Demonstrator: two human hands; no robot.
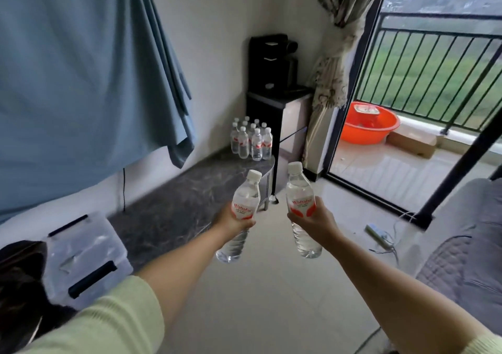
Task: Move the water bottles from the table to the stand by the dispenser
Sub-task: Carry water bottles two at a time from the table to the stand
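While both arms are reaching forward over the pale floor, the left hand [235, 221] is gripping a water bottle [240, 216] around its red label, fingers curled round it, with the white cap leaning to the right. Behind it, the dark marble stand [173, 199] is carrying a group of bottles [251, 139] at its far end, just beside the black dispenser [273, 64] on its cabinet. To the right, the right hand [312, 224] is clamping a second bottle [301, 209], which is standing almost upright. An orange basin [365, 128] is lying on the balcony.
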